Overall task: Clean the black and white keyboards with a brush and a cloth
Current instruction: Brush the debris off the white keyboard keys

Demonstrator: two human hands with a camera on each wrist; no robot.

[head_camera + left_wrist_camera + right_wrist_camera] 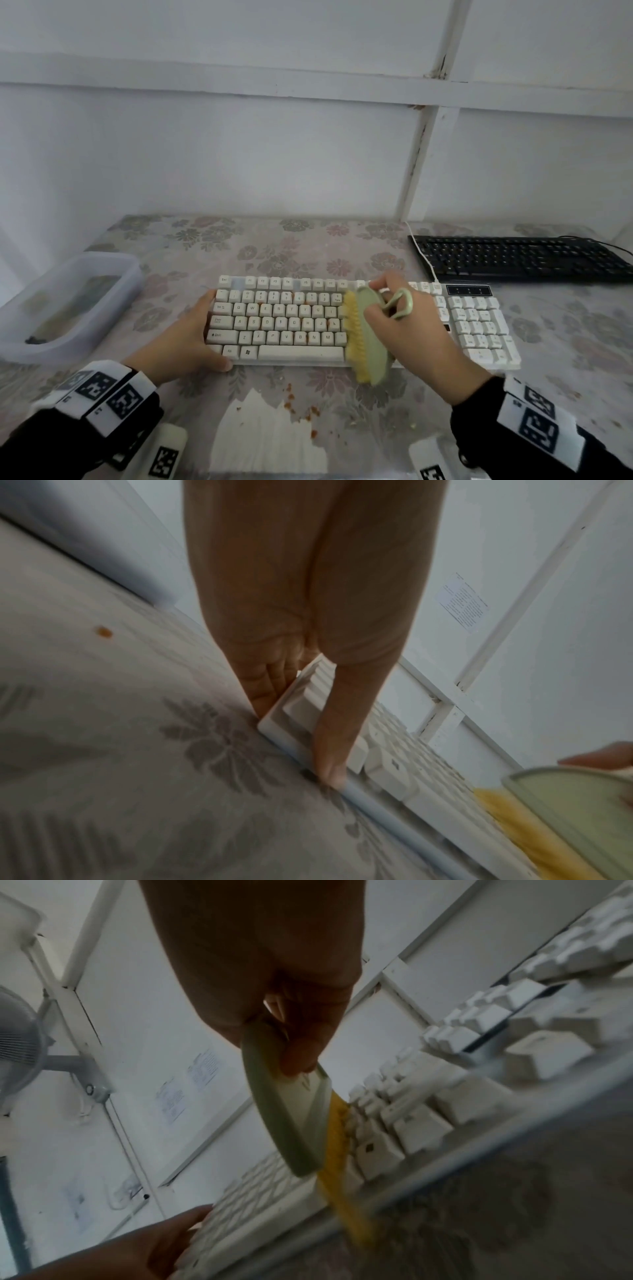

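The white keyboard [291,322] [387,767] [428,1123] lies mid-table with orange crumbs between some keys. My left hand [191,339] [301,615] braces its left end: straight fingers lie against the left side, and the thumb reaches down to the front edge. My right hand [404,329] [260,961] grips a green brush [371,339] [575,799] [287,1112] with yellow bristles [354,335]. The brush is tilted on edge, bristles to the left, over the right part of the letter keys and past the front edge. The black keyboard [520,258] lies at the back right.
A translucent plastic box [68,301] stands at the left. Orange crumbs [294,401] are scattered on the flowered tablecloth in front of the white keyboard, beside a white patch [267,435]. A white cable [423,253] runs between the keyboards. The wall is close behind.
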